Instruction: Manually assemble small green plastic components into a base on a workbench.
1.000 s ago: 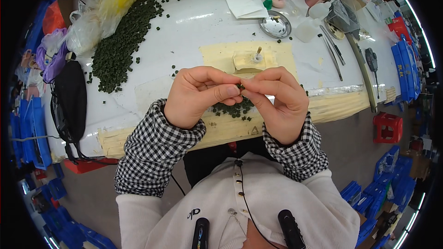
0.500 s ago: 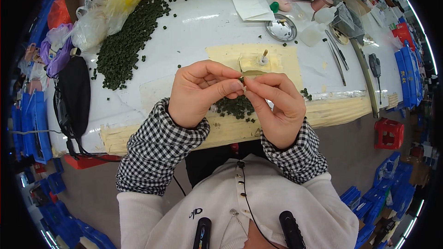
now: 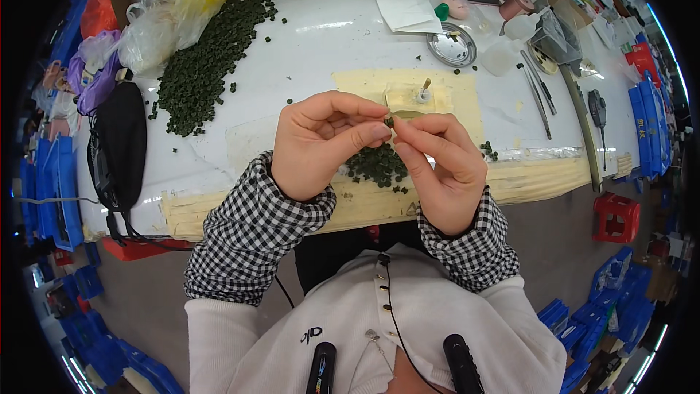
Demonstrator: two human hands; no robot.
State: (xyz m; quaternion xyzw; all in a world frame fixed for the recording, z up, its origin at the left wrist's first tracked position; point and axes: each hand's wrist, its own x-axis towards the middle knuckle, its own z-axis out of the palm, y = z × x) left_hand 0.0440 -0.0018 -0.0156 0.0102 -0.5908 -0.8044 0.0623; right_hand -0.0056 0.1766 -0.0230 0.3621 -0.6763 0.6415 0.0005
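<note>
A small dark green piece (image 3: 389, 122) is pinched between the fingertips of both hands, above the near side of the table. My left hand (image 3: 310, 147) grips it from the left with thumb and index finger. From the right, my right hand (image 3: 446, 171) has its thumb and index finger at the same piece. Below the hands lies a small heap of similar green pieces (image 3: 378, 168), partly covered by the fingers. Just beyond them, a small white holder with a brown-tipped stick (image 3: 424, 92) stands on a yellowish taped pad (image 3: 452, 102).
A large pile of green pieces (image 3: 208, 66) spreads at the left, beside clear plastic bags (image 3: 157, 40) and a black pouch (image 3: 125, 147). Toward the right are a round metal dish (image 3: 452, 55), tweezers (image 3: 536, 102), a white bottle (image 3: 519, 27) and a dark-handled tool (image 3: 598, 111).
The green piece shows more clearly between the fingertips now. Both hands keep their pinch and have shifted only slightly; the whole view has moved a little.
</note>
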